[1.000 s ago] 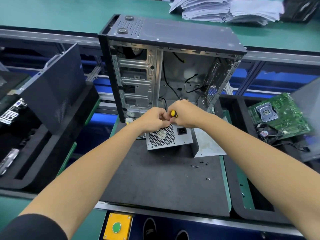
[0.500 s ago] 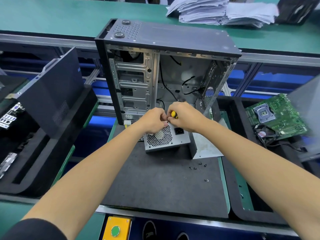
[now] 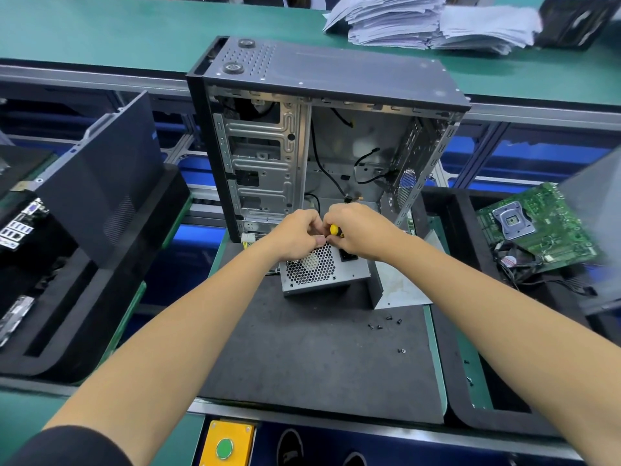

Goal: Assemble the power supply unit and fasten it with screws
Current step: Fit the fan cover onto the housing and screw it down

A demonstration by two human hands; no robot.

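Dark foam mat (image 3: pixel 312 358) on a green assembly bench: power supply (image 3: pixel 322 270) lies before the open computer case (image 3: pixel 322 136), fan grille up, right hand (image 3: pixel 361 233) clenched around a yellow-handled screwdriver (image 3: pixel 334 229), left hand (image 3: pixel 295 237) pinching beside its tip, probably steadying a screw; loose screws (image 3: pixel 384 322) nearby.

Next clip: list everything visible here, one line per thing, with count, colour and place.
computer case: one, black and silver, open, upright at the mat's far edge
power supply unit: one, grey, at the case's foot
screwdriver: one, yellow handle, in the right hand
loose screws: several, black, on the mat
foam mat: one, dark grey, centre
motherboard: one, green, right tray
paper stack: white, far bench
button box: one, yellow, near edge
left hand; right hand: above the unit
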